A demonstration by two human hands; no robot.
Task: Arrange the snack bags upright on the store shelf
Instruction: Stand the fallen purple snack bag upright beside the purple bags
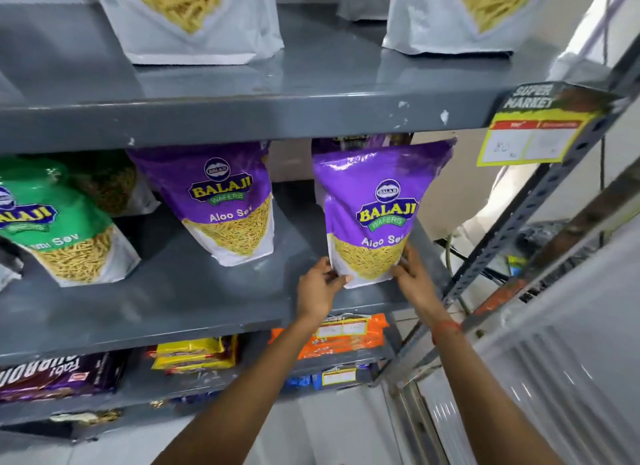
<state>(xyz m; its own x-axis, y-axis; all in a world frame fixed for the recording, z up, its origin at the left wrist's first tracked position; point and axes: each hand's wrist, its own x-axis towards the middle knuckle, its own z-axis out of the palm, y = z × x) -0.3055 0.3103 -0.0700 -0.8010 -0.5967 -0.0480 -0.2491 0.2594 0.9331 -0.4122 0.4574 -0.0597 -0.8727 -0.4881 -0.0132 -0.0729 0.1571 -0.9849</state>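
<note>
Head view: Both hands grip the lower corners of a purple Aloo Sev bag (375, 211). The left hand (318, 291) pinches the bottom-left corner between thumb and fingers; the right hand (414, 277) clasps the bottom-right corner, with a red thread at the wrist. The bag stands upright at the right end of the middle shelf (173, 302), its base at the shelf surface near the front edge and its top just under the upper shelf (242, 118). A second purple Aloo Sev bag (225, 201) stands upright to its left, apart from it. Further left, a green sev bag (69, 229) leans slightly. Two white bags (194, 17) stand on the upper shelf. A yellow price tag (536, 132) hangs at the right upright. Orange packets (332, 336) and yellow packets (194, 353) lie on the lower shelf.
</note>
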